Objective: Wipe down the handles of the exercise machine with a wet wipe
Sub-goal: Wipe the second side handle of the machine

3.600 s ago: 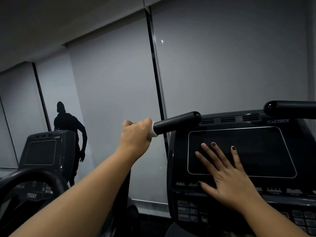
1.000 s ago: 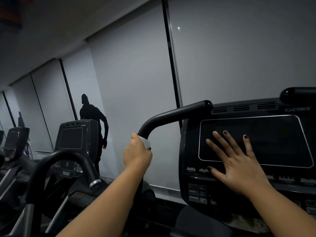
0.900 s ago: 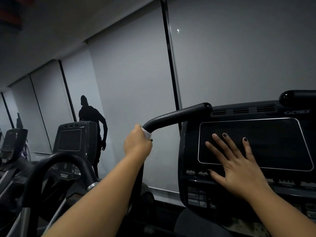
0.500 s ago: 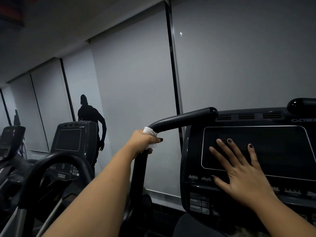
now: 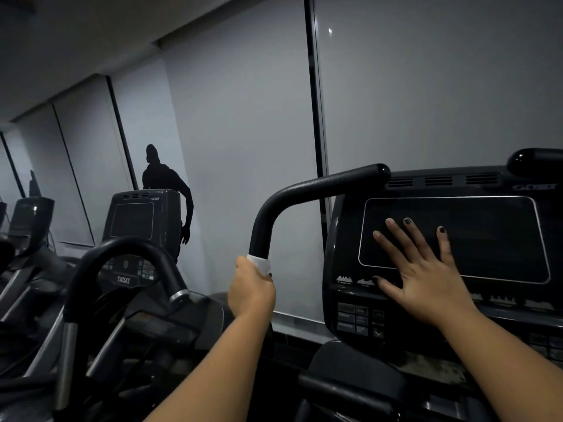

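The machine's left handle point(image 5: 307, 190) is a black padded bar that rises, bends and runs right toward the console. My left hand point(image 5: 251, 290) is wrapped around its upright part below the bend, pressing a white wet wipe point(image 5: 259, 264) against it; only an edge of the wipe shows above my fingers. My right hand point(image 5: 423, 269) lies flat with fingers spread on the dark console screen point(image 5: 487, 236). The tip of the right handle point(image 5: 536, 161) shows at the far right edge.
A neighbouring machine point(image 5: 134, 220) with its own console and curved black handlebar point(image 5: 122, 254) stands to the left. More machines line the far left. Grey blinds point(image 5: 243, 132) cover the windows ahead, with a dark human silhouette decal point(image 5: 166, 178) on one.
My left hand with the wipe has slid from the bend down the upright part of the left handle. My right hand has stayed flat on the screen.
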A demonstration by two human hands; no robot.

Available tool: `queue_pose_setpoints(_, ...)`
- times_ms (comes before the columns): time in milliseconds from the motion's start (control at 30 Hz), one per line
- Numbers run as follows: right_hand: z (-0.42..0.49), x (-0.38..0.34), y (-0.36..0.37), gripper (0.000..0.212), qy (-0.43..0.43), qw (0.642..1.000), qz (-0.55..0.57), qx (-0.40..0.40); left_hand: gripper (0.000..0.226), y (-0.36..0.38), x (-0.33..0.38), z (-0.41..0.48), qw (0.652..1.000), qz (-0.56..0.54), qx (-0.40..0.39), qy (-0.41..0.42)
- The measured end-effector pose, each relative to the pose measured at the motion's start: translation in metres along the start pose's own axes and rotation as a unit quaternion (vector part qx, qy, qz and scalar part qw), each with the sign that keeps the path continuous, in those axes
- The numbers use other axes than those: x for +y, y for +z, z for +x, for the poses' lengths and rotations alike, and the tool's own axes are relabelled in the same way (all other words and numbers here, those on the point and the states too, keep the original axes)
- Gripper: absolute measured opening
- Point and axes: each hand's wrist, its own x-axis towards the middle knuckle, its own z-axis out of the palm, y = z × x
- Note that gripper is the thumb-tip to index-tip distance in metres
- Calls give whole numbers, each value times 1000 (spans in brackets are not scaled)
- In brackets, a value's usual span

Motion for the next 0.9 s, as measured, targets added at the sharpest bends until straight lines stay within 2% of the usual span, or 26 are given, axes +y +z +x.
queue_pose_setpoints(133,1,-1,1,83,2,1000,2,6,48,3,4,2,998,35,35,43)
queue_pose_setpoints(267,1,-1,3,84,1,1000,4,12,43,-8,49,35,995,6,48,85)
queue_pose_setpoints(333,2,1,5,84,1,1000,2,16,34,-18,74,57,996,-20,10,91)
queue_pose_setpoints(400,2,2,7,84,1,1000,1,20,30,-25,88,74,991,-79,-64,91)
queue_pose_setpoints(500,2,1,8,84,-4,1000,1,23,23,-31,82,80,957,-211,-184,72)
queue_pose_setpoints(600,1,1,5,83,1,1000,3,16,19,-35,69,76,934,-260,-241,49)
queue_pose_setpoints(733,2,1,3,82,-1,1000,-6,2,27,-32,54,67,930,-279,-237,13)
queue_pose_setpoints(900,3,0,3,82,3,999,-3,-34,30,-22,27,48,943,-247,-221,-35)
